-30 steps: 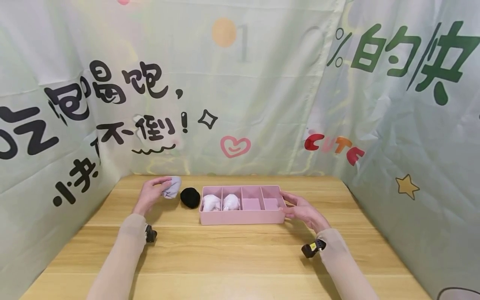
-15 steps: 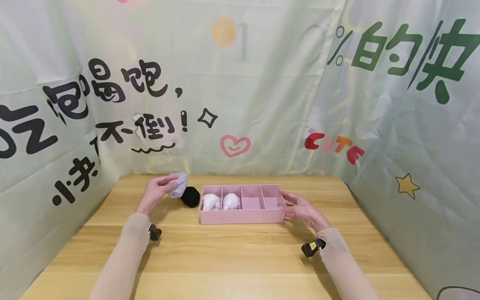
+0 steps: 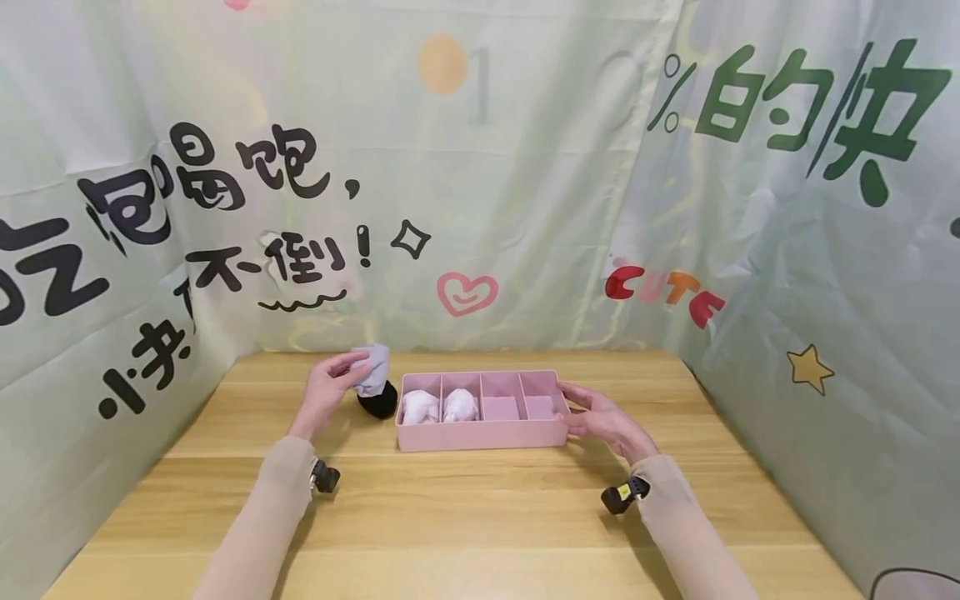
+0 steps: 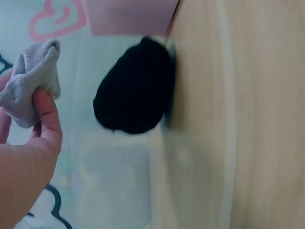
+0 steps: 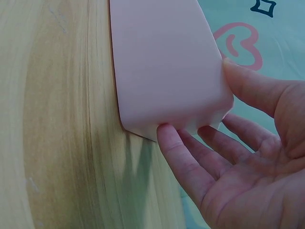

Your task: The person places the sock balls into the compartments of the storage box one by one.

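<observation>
My left hand (image 3: 327,395) pinches a balled light-grey sock (image 3: 371,370) between thumb and fingers, raised over the table. Just below and beyond it in the head view, partly covered by the sock, sits a balled black sock (image 4: 136,90). To the right stands a pink box (image 3: 480,435) with several compartments in a row. White balled socks (image 3: 461,405) fill its two left compartments; the two right ones show bare floors. At the box's right end my right hand (image 3: 609,423) holds on, thumb at the near side and fingertips (image 5: 167,131) against the end wall.
The wooden table (image 3: 465,517) runs back to a printed cloth curtain (image 3: 525,208) that hangs behind and on both sides. A small black camera is strapped to each wrist.
My left hand has carried the grey sock to the right, from left of the black sock to above it. The right hand stays at the end of the box.
</observation>
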A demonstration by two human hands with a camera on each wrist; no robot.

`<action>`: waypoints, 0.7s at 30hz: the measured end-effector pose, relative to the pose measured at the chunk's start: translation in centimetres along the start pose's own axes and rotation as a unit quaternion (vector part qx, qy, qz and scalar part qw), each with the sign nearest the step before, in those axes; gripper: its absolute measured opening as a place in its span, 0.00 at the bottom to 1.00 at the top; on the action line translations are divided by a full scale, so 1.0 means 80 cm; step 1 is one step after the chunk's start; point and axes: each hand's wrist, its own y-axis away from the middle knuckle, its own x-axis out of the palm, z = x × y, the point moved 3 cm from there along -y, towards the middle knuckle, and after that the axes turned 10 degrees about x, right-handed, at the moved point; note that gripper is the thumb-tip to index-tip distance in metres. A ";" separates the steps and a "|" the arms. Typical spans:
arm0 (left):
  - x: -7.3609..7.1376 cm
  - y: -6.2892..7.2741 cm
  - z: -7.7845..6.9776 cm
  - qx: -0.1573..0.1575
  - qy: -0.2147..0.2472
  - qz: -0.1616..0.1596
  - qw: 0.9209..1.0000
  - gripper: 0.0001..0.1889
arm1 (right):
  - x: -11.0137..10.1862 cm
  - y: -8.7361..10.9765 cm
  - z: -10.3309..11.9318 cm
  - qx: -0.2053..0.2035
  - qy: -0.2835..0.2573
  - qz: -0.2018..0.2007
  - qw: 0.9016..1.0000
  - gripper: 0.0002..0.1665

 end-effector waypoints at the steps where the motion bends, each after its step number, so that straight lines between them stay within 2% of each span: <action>1: 0.006 0.003 -0.005 -0.003 0.003 0.003 1.000 0.23 | 0.000 0.000 0.000 0.001 -0.001 0.000 1.000 0.44; 7: 0.042 0.020 -0.025 -0.018 0.008 0.039 0.999 0.24 | 0.001 0.000 -0.001 -0.001 -0.005 0.001 1.000 0.44; 10: 0.055 0.021 -0.021 -0.027 0.011 0.051 0.998 0.25 | 0.003 0.001 -0.001 0.000 -0.005 0.002 1.000 0.44; 13: 0.063 0.019 -0.012 -0.036 0.018 0.048 0.998 0.25 | 0.004 0.002 -0.001 0.002 -0.006 0.003 1.000 0.44; 21: 0.076 0.014 0.001 -0.012 -0.014 0.051 0.999 0.26 | 0.003 0.002 0.000 0.003 -0.014 0.004 1.000 0.44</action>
